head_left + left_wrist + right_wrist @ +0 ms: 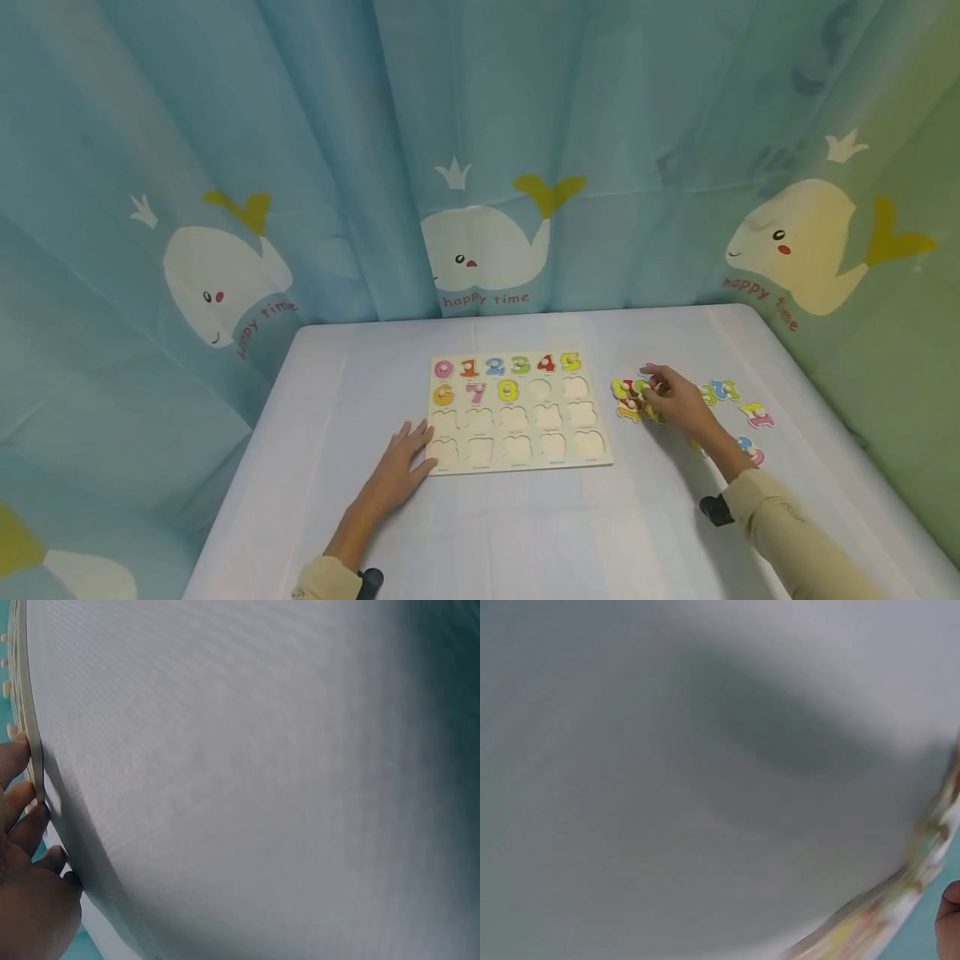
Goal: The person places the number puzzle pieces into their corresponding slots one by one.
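Beside the board (498,450), right fingers (662,375) at number pieces (628,405)

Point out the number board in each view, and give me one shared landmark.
Head: the number board lies below centre, left of the piled number pieces.
Left wrist: edge-on, along the upper left border.
Right wrist: cannot be made out; a blurred colourful strip crosses the lower right.
Shared landmark: the white table.
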`<state>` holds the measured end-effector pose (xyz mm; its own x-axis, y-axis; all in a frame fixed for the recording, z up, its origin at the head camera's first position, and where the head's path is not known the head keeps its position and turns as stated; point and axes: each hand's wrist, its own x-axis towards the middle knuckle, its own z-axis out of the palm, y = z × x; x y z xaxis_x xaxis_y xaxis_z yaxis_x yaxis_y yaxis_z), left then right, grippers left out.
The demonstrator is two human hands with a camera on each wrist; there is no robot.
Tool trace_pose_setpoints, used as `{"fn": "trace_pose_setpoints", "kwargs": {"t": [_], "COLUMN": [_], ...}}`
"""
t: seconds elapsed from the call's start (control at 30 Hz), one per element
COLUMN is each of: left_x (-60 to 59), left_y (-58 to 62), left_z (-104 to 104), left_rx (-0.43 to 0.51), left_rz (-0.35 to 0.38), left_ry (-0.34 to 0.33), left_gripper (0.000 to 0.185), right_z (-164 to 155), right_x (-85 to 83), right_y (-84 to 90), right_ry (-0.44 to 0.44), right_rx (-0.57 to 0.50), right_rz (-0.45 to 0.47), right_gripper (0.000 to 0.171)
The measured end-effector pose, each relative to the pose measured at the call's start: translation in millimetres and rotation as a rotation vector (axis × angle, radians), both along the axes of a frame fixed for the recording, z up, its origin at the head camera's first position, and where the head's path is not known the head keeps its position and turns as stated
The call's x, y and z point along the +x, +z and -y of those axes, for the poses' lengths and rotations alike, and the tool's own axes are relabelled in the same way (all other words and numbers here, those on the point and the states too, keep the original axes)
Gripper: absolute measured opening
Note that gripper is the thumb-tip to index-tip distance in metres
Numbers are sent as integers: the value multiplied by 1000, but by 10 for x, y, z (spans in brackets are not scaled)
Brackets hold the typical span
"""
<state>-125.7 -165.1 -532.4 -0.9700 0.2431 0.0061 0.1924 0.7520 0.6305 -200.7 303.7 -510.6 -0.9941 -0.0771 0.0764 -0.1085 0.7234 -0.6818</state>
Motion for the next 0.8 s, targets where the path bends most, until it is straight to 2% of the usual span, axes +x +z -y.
{"fn": "trace_pose_setpoints", "kwargs": {"t": [0.23, 0.5, 0.63, 0.8], "left_x": [9, 1, 8, -4], "left_y": [-9, -1, 12, 9], "left_z": [6, -2, -15, 0], "left_rx": [3, -2, 3, 5], "left_rz": [-1, 17, 32, 18], "left_ry": [13, 23, 29, 23], "left_gripper": [51, 51, 51, 51], "right_z": [516, 1050, 1214, 1335], "right_x": [-256, -361, -385, -425], "right_y": [-16, -84, -121, -152], "right_ry": [150, 237, 249, 225], "right_rx": [-32, -12, 13, 26], "right_rz": [-45, 49, 91, 84], "right_gripper": [31, 33, 36, 37]}}
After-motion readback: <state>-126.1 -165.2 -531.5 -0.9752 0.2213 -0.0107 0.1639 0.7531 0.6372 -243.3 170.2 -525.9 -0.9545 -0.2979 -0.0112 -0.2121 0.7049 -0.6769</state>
